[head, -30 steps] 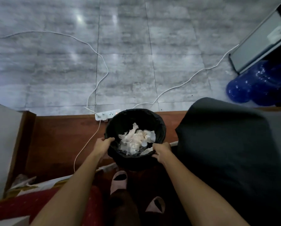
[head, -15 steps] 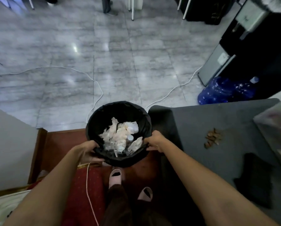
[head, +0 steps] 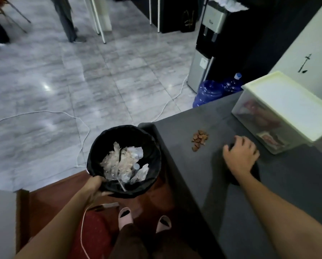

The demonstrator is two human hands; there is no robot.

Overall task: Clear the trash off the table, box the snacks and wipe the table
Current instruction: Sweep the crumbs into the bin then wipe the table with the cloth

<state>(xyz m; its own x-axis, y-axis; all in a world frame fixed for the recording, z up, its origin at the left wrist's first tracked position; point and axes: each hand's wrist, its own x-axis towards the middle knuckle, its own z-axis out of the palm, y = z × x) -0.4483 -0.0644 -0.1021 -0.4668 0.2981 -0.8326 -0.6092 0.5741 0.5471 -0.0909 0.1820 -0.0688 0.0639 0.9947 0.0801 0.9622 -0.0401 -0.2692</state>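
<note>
Gripping the bin (head: pixel 151 146) rim with my left hand (head: pixel 95 187), my right hand (head: pixel 240 156) clutches the cloth (head: pixel 254 174) on the table (head: pixel 290 195).

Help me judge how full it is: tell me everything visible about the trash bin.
The trash bin is round and upright, lined with a black bag. Crumpled clear and whitish plastic wrappers lie inside, below the rim. It is beside the grey table's corner; the left grip, a bare hand, holds its near rim.
</note>
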